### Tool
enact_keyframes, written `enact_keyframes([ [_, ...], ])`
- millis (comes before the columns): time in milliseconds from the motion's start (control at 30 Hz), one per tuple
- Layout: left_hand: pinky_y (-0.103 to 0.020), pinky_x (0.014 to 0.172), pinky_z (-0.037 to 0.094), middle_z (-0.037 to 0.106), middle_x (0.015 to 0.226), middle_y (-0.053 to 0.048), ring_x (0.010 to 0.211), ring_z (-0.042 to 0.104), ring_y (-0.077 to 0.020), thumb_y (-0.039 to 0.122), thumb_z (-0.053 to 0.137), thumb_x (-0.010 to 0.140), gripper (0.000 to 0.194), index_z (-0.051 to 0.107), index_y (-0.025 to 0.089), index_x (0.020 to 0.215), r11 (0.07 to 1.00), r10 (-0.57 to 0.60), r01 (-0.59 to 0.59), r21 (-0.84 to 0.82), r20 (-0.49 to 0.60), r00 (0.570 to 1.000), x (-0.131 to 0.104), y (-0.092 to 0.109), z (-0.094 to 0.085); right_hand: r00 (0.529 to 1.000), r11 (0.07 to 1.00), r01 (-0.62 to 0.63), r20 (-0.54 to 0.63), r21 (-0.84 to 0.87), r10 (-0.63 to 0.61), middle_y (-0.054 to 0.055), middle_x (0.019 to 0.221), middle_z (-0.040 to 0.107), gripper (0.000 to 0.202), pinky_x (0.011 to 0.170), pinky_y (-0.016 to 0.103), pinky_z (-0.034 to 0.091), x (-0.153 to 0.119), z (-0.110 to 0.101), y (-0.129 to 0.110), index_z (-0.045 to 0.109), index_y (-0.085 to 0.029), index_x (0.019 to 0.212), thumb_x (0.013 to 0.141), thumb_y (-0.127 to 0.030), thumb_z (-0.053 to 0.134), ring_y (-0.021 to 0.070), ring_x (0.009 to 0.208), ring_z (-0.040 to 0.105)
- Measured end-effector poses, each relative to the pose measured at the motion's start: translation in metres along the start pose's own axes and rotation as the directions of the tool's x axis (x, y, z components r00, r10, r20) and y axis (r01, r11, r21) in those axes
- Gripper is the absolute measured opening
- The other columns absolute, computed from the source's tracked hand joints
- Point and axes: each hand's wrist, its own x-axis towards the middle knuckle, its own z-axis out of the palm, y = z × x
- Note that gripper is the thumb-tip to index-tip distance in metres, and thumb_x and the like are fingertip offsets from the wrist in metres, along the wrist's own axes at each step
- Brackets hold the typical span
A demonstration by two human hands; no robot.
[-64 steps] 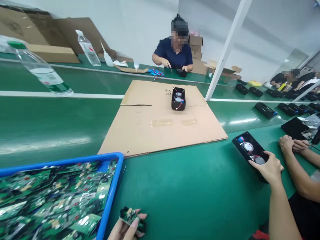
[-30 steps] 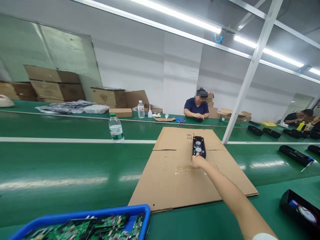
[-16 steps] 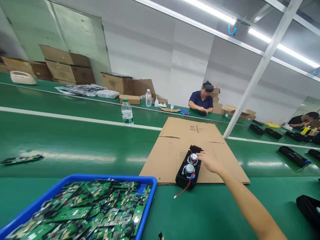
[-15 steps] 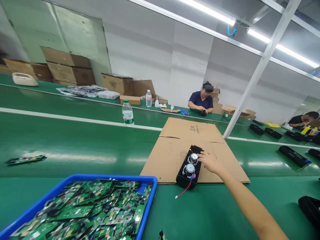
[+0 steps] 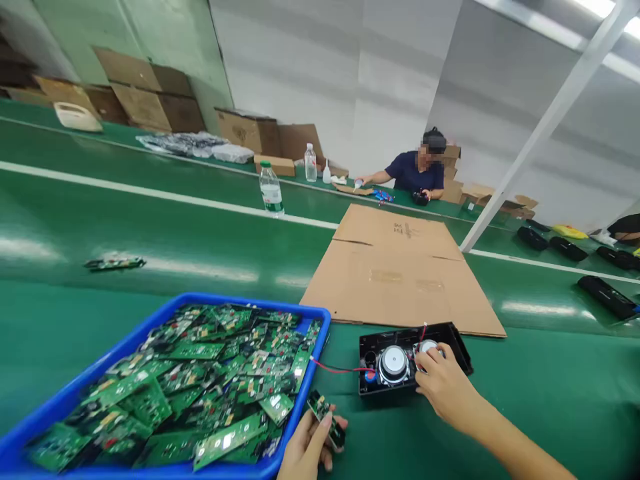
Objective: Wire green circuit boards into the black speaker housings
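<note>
My right hand (image 5: pixel 447 383) grips an open black speaker housing (image 5: pixel 375 343) at its right-hand round driver (image 5: pixel 428 347), which the fingers partly cover. A second silver driver (image 5: pixel 394 364) shows fully beside it. A red and black wire with a white plug (image 5: pixel 340 369) trails from the housing's left end towards the tray. Low in the view, my left hand (image 5: pixel 307 447) pinches a small green circuit board (image 5: pixel 320 407) between thumb and fingers. That hand is beside the right edge of a blue tray (image 5: pixel 316 353) heaped with green circuit boards (image 5: pixel 215 367).
A flat cardboard sheet (image 5: pixel 385 300) lies behind the housing. One loose board (image 5: pixel 115 263) and a water bottle (image 5: pixel 271 190) are further back. Across the bench, a co-worker (image 5: pixel 420 167) sits near cardboard boxes. More black housings (image 5: pixel 607 297) are at the right.
The speaker housing came off the cardboard towards me and turned sideways, with my right hand on it. My left hand came into view holding a circuit board. The camera tilted down.
</note>
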Motion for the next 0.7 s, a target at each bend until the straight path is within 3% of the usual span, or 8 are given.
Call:
enact_keyframes([
  [167,-0.022,0.044,0.039,0.065,0.073,-0.003,0.049,0.048,-0.0107,0.053,0.066,0.063,0.044,0.058,0.016,0.085,1.000,-0.022,0.022,0.001,0.038,0.999,-0.005,0.008,-0.005,0.984,0.982,-0.115,-0.116,0.150,0.133,0.001,0.075,0.052,0.018,0.074,0.036,0.030,-0.045,0.000,-0.047,0.050,-0.017,0.062,0.065,-0.008,0.065,0.0157,0.071,0.042],
  [333,-0.025,0.044,0.038,0.063,0.074,-0.002,0.047,0.046,-0.0102,0.050,0.065,0.064,0.043,0.059,0.016,0.089,0.998,-0.065,0.065,0.002,-0.027,0.997,-0.007,0.011,-0.007,0.964,0.936,-0.236,-0.061,0.262,0.260,0.002,0.073,0.050,0.015,0.066,0.033,0.032,-0.053,-0.006,-0.058,0.049,-0.018,0.063,0.075,-0.011,0.055,0.0160,0.067,0.042],
  [433,-0.025,0.045,0.038,0.061,0.068,0.001,0.046,0.048,-0.0108,0.048,0.065,0.065,0.038,0.058,0.016,0.085,0.998,-0.067,0.066,-0.015,-0.063,0.996,-0.012,0.015,-0.009,0.956,0.891,-0.275,0.000,0.361,0.295,0.003,0.083,0.055,0.002,0.065,0.032,0.037,-0.037,-0.024,-0.063,0.056,-0.021,0.080,0.080,-0.023,0.057,0.0186,0.075,0.047],
  [533,-0.025,0.046,0.042,0.064,0.071,-0.001,0.050,0.053,-0.0125,0.047,0.066,0.066,0.036,0.056,0.017,0.084,0.997,-0.065,0.063,-0.034,-0.089,0.994,-0.021,0.021,-0.013,0.953,0.866,-0.213,-0.101,0.453,0.287,0.006,0.094,0.059,0.018,0.075,0.036,0.042,-0.004,-0.034,-0.087,0.054,-0.019,0.101,0.084,-0.026,0.052,0.0201,0.086,0.050],
  [600,-0.025,0.046,0.043,0.066,0.075,-0.001,0.051,0.054,-0.0131,0.047,0.069,0.063,0.040,0.056,0.017,0.086,0.997,-0.067,0.061,-0.050,-0.121,0.990,-0.028,0.025,-0.019,0.956,0.893,-0.173,-0.147,0.417,0.253,0.009,0.098,0.060,0.028,0.087,0.042,0.040,0.020,-0.030,-0.110,0.050,-0.014,0.112,0.085,-0.023,0.049,0.0218,0.091,0.051],
  [700,-0.023,0.042,0.043,0.063,0.066,0.001,0.049,0.052,-0.0128,0.049,0.073,0.057,0.043,0.058,0.017,0.082,0.997,-0.072,0.062,-0.056,-0.207,0.976,-0.035,0.029,-0.030,0.970,0.933,-0.160,-0.125,0.321,0.210,0.007,0.077,0.062,0.028,0.089,0.046,0.040,0.048,-0.018,-0.138,0.051,-0.009,0.112,0.085,-0.012,0.043,0.0204,0.076,0.054],
])
